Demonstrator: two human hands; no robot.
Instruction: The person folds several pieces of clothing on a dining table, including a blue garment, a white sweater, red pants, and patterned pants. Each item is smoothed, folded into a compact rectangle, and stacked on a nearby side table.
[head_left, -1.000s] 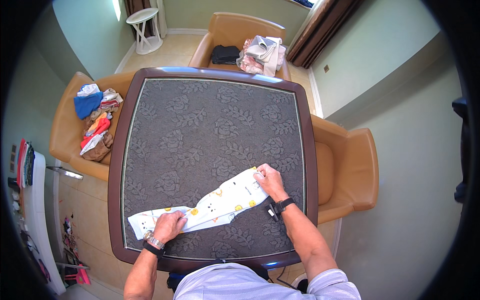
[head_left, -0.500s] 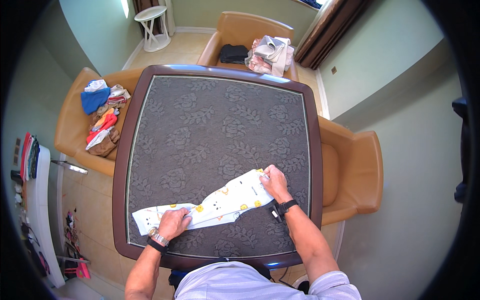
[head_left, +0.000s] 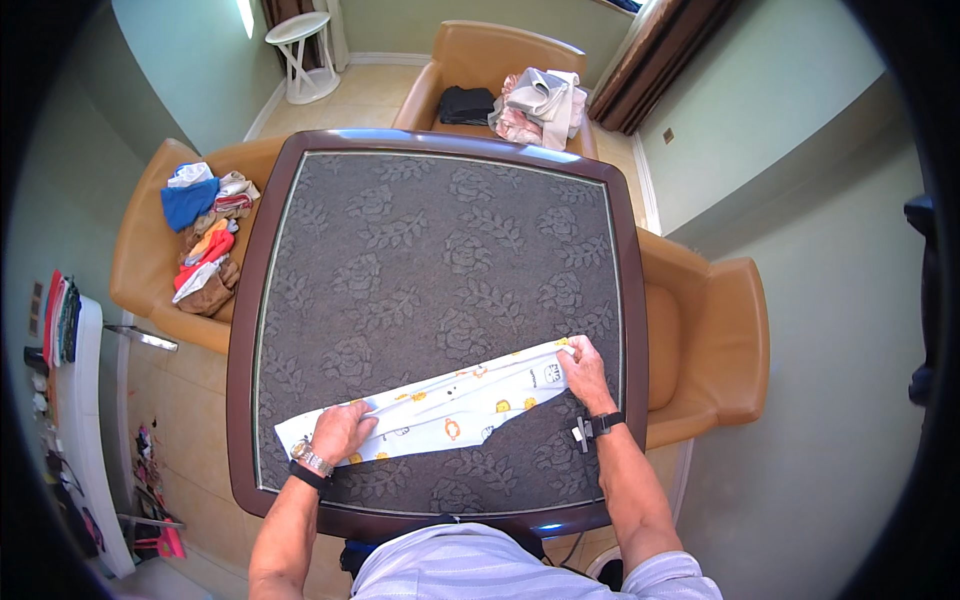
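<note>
White pants (head_left: 455, 395) with an orange and yellow cartoon animal print lie across the near part of the table, folded lengthwise into a long strip. At the wider, right end, my right hand (head_left: 586, 374) is closed on the upper corner. My left hand (head_left: 341, 433) is closed on the cloth near the narrow left end, its thumb and fingers pinching the upper layer. The strip looks fairly straight, with a lengthwise crease and a lower edge that curves in the middle. My left wrist has a watch and a black band; my right wrist has a black strap with a small device.
The square table (head_left: 250, 330) has a dark wooden rim and a grey flower-patterned top. Tan armchairs stand around it: the left one (head_left: 140, 250) holds mixed clothes (head_left: 205, 240), the far one holds folded clothes (head_left: 540, 105). Another armchair (head_left: 735, 340) is at the right.
My right hand has moved right and slightly nearer, drawing the pants straighter and flatter. My left hand has shifted slightly farther away, still on the left end.
</note>
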